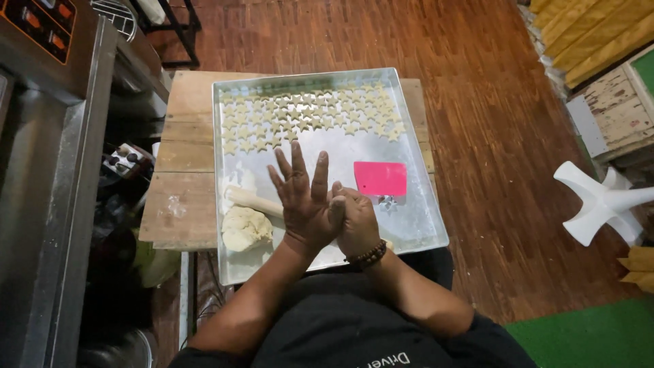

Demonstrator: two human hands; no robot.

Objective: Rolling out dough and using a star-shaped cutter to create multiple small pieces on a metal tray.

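Observation:
My left hand [303,197] is raised over a metal tray [412,221], fingers spread and straight. Curled against its palm is my right hand [357,221], which wears a bead bracelet; whatever may lie between the palms is hidden. Rows of small star-shaped dough pieces [313,112] fill the tray's far end. A pink flat card [380,178] lies just right of my hands, and a small star cutter [388,203] sits below it. A lump of dough [245,228] and a pale rolling pin [251,199] rest at the tray's left.
The tray sits on a small wooden table [184,170]. A metal appliance [48,177] stands along the left. On the wooden floor to the right lies a white plastic stand [599,201]. A green mat [586,334] shows at the bottom right.

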